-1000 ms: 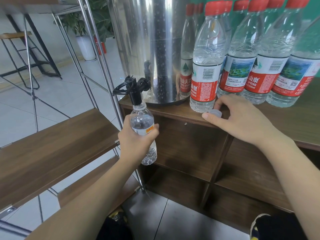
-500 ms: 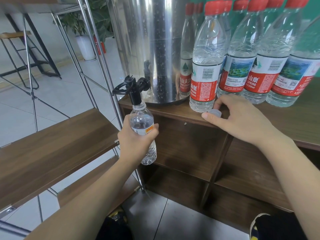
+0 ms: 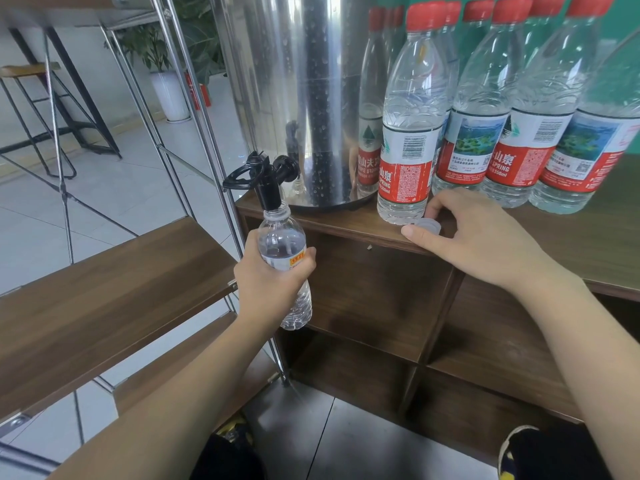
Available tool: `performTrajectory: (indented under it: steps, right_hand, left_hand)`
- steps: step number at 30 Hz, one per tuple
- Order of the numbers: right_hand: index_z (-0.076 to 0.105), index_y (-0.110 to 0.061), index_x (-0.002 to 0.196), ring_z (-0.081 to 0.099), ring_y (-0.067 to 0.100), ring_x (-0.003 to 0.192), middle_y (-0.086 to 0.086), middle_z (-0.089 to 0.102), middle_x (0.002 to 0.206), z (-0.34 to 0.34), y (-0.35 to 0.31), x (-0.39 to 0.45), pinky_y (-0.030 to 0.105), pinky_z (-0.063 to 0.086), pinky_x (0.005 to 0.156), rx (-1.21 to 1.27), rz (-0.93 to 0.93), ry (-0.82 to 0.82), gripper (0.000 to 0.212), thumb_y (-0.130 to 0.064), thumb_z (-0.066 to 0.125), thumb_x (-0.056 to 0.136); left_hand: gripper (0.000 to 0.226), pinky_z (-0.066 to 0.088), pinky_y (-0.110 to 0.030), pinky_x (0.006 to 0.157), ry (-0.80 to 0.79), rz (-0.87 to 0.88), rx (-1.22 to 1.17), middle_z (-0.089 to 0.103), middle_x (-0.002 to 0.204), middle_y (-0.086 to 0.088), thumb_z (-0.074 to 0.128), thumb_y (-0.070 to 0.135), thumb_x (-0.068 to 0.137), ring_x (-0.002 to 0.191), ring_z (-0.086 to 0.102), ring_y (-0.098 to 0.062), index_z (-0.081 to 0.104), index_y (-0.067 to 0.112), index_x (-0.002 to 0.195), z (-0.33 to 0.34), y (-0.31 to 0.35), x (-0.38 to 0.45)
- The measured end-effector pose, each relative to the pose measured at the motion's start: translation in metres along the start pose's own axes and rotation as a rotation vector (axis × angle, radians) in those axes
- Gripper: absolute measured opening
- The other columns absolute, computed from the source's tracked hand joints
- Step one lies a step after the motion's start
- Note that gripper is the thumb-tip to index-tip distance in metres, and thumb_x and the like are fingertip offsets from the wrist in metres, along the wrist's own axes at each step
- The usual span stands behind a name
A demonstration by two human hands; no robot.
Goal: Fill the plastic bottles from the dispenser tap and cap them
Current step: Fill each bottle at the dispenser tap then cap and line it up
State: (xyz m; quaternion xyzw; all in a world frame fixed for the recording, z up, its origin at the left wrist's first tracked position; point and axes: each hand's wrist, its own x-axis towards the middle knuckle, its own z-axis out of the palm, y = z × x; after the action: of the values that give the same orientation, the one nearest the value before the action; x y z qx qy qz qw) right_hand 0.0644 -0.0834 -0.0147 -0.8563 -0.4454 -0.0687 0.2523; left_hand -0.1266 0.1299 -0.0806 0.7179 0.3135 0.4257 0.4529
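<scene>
L hand (image 3: 273, 285) grips bottle (image 3: 285, 261) under tap (image 3: 263, 181); R hand (image 3: 481, 233) pinches, prob., grey cap (image 3: 429, 225).

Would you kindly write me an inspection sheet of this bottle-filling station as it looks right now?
Surface: brown wooden cabinet top over open cubbies.
Job's things: steel dispenser at the cabinet's left end; its black tap sits in the mouth of the small clear bottle; pale cap on the top's front edge.
Clutter: red-capped bottles in rows beside the dispenser.
Hands: left hand grips the small bottle; right hand pinches the cap.
Cables: nothing seen.
Surroundings: wooden shelf on a metal frame, potted plant, stool, tiled floor.
</scene>
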Motion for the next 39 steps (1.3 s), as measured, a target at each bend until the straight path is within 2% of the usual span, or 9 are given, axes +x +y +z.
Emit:
performTrajectory:
  steps: [7, 17, 21, 27, 39]
  right_hand:
    - [0.052, -0.034, 0.092, 0.053, 0.011, 0.098, -0.015, 0.058, 0.102, -0.0005, 0.0002, -0.0005, 0.040, 0.049, 0.081, -0.003, 0.001, -0.002, 0.043, -0.077, 0.051, 0.085]
    - [0.053, -0.033, 0.093, 0.053, 0.011, 0.098, -0.014, 0.058, 0.103, -0.0012, -0.0007, -0.0008, 0.038, 0.049, 0.081, -0.010, 0.014, -0.004, 0.043, -0.075, 0.053, 0.086]
    - [0.053, -0.033, 0.093, 0.053, 0.011, 0.098, -0.014, 0.058, 0.103, -0.0007, -0.0010, -0.0002, 0.039, 0.049, 0.082, -0.013, 0.014, -0.006, 0.043, -0.076, 0.052, 0.085]
    - [0.053, -0.035, 0.093, 0.052, 0.013, 0.100, -0.013, 0.059, 0.103, -0.0005, 0.0001, -0.0004, 0.042, 0.049, 0.084, 0.000, 0.009, -0.005, 0.044, -0.078, 0.051, 0.084]
    - [0.053, -0.034, 0.092, 0.053, 0.012, 0.099, -0.013, 0.059, 0.104, -0.0008, -0.0004, 0.0000, 0.040, 0.049, 0.082, -0.011, 0.009, -0.010, 0.045, -0.078, 0.051, 0.084]
  left_hand:
    - [0.055, 0.046, 0.000, 0.075, -0.003, 0.008, 0.000, 0.070, 0.108, 0.007, 0.089, 0.030, 0.075, 0.097, 0.068, -0.008, 0.060, 0.019, 0.121, -0.0003, -0.0011, 0.0001]
    - [0.050, 0.045, 0.000, 0.072, -0.006, 0.001, -0.007, 0.070, 0.102, 0.011, 0.089, 0.029, 0.075, 0.091, 0.065, 0.007, 0.061, 0.019, 0.116, -0.0006, 0.0002, -0.0009]
    - [0.050, 0.046, -0.002, 0.074, -0.005, 0.006, -0.014, 0.071, 0.102, 0.012, 0.089, 0.030, 0.075, 0.092, 0.066, 0.004, 0.061, 0.021, 0.115, -0.0010, -0.0002, -0.0005]
    - [0.055, 0.048, -0.002, 0.078, 0.000, 0.009, -0.018, 0.071, 0.110, 0.004, 0.089, 0.030, 0.076, 0.100, 0.069, -0.012, 0.060, 0.017, 0.121, 0.0000, -0.0021, 0.0000]
    - [0.054, 0.046, 0.000, 0.075, -0.008, 0.007, -0.022, 0.070, 0.107, 0.007, 0.089, 0.029, 0.076, 0.097, 0.068, -0.008, 0.060, 0.019, 0.120, -0.0009, 0.0009, -0.0011]
